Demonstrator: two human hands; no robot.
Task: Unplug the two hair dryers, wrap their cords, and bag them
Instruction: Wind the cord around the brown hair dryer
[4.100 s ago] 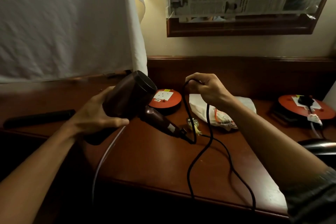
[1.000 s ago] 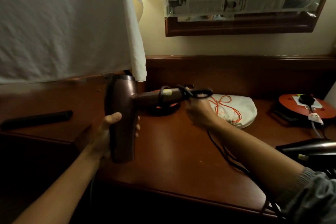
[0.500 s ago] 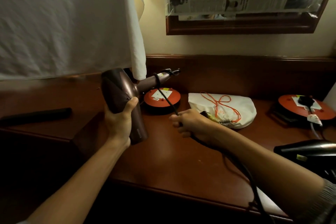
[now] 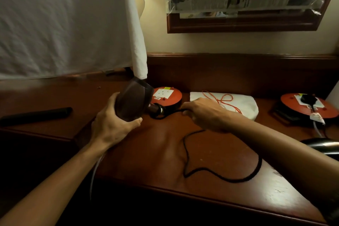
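A: What's changed vs half a sec ago?

B: Dryer (image 4: 134, 103) swung down. Handle was pointing up by the cloth (image 4: 73, 24), now it lies low, pointing right toward the near reel (image 4: 176, 97). Another loop of cord (image 4: 220, 176) looks laid on the handle — a few dark turns sit there, just left of the R hand (image 4: 205, 113).

A: So where's the task at?

B: Mid-wrap on dryer 1. It's unplugged: near reel's socket is bare. Lots of slack left, snaking over the desk (image 4: 156, 161) to the front edge, so more turns needed. 2nd dryer (image 4: 322, 145) sits at the far right edge, barely in view; a black plug is in the far reel (image 4: 310, 104), prob its own, can't confirm. Bag (image 4: 244, 104) lies flat behind the R hand, orange drawstring on top, nothing in it yet as far as I can tell.

A: Grips?

B: L hand (image 4: 111, 124) clenched round the dryer body, thumb underneath, fingers over the far side — firm hold. R hand pinches the cord close to the handle, fingers curled down; fingertips mostly hidden, but the cord runs straight out of them.
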